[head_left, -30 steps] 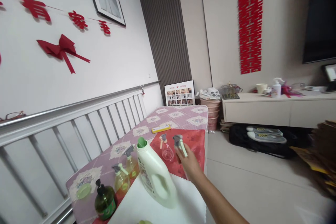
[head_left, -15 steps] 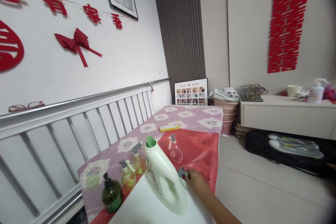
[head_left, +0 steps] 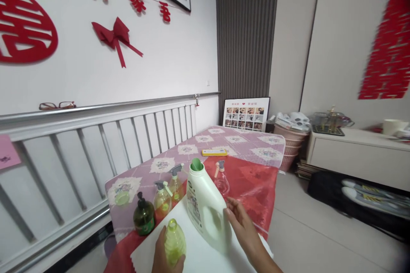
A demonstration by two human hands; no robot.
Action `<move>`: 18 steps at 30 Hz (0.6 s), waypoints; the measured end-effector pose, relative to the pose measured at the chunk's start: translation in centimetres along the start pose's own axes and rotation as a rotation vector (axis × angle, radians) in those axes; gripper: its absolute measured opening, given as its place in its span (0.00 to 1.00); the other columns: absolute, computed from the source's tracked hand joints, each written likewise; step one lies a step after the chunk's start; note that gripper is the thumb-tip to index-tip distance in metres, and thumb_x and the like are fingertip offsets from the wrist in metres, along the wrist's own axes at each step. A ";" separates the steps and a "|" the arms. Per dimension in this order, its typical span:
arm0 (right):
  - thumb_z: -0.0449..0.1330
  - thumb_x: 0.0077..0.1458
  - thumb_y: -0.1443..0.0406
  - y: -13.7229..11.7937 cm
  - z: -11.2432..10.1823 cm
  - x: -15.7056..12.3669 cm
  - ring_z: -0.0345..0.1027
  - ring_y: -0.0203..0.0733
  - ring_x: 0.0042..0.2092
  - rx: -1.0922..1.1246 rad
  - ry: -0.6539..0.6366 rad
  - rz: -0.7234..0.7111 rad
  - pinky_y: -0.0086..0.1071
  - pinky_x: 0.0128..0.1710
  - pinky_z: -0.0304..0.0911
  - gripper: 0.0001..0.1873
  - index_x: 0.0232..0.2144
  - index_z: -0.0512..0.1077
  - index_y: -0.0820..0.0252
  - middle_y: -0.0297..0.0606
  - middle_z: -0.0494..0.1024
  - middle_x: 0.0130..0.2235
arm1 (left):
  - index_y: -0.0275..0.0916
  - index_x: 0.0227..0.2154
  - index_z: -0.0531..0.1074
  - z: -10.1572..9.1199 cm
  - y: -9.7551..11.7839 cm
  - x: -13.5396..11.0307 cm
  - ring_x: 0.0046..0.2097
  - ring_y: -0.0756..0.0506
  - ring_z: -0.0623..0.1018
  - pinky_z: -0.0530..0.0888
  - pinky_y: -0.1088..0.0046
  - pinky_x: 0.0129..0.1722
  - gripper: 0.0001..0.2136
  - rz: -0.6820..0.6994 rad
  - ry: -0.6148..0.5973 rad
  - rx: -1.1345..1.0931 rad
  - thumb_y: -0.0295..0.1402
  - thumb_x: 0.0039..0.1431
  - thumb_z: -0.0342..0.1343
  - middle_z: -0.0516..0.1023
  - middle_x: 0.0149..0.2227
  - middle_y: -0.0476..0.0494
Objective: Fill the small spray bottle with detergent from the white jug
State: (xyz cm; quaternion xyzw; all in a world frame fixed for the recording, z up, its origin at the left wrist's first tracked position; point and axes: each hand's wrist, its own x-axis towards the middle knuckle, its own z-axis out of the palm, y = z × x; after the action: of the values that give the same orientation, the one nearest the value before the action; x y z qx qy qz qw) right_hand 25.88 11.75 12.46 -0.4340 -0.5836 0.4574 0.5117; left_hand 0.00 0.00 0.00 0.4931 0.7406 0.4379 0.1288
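My left hand [head_left: 159, 252] is wrapped round a yellow-green bottle [head_left: 175, 243] with an uncapped neck, held upright at the near edge. My right hand [head_left: 241, 221] is beside the handle of a large pale green detergent jug [head_left: 204, 213], fingers stretched out and apart, with nothing seen in them. The jug stands on a white sheet [head_left: 205, 260], a green piece in its mouth. Left of it are two spray bottles with yellow liquid [head_left: 162, 201] and a dark green pump bottle [head_left: 144, 218]. Behind it stands a clear spray bottle [head_left: 221, 181].
A red cloth [head_left: 253, 181] and a floral tablecloth [head_left: 238, 133] cover the table. On it lie a yellow-edged box [head_left: 214, 152] and a green soap-like oval [head_left: 122, 198]. A white radiator [head_left: 105, 149] runs along the left; a pink basket [head_left: 291, 138] stands behind.
My left hand has come into view with the yellow-green bottle. My right hand has let go of the grey spray head and moved beside the jug's handle. The view has swung left.
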 end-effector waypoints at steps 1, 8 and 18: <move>0.65 0.49 0.44 -0.1 0.7 -0.4 0.77 0.58 0.55 0.034 -0.010 0.006 0.48 0.55 0.72 0.31 0.49 0.73 0.55 0.48 0.84 0.50 | 0.30 0.69 0.50 0.4 -0.5 0.0 0.72 0.35 0.64 0.63 0.61 0.73 0.42 0.014 0.040 -0.016 0.30 0.50 0.59 0.67 0.68 0.27; 0.63 0.48 0.43 -0.3 3.4 -1.0 0.76 0.60 0.51 -0.063 0.041 0.018 0.47 0.53 0.70 0.31 0.45 0.75 0.58 0.47 0.84 0.46 | 0.25 0.69 0.43 2.3 -1.3 -1.2 0.70 0.35 0.68 0.67 0.66 0.69 0.49 -0.029 0.096 -0.092 0.32 0.44 0.58 0.65 0.70 0.24; 0.61 0.53 0.42 -7.4 0.8 -0.4 0.75 0.52 0.44 -0.183 -0.093 -0.037 0.38 0.42 0.69 0.29 0.45 0.72 0.57 0.40 0.81 0.40 | 0.28 0.70 0.41 1.5 0.9 -1.9 0.71 0.38 0.66 0.65 0.69 0.70 0.50 -0.057 0.037 -0.065 0.28 0.44 0.57 0.60 0.72 0.27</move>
State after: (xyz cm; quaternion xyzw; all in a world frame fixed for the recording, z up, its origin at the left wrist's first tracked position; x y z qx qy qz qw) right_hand 24.85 9.78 19.59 -0.4463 -0.6540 0.4121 0.4508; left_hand 2.45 -0.72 -0.67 0.4590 0.7420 0.4671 0.1435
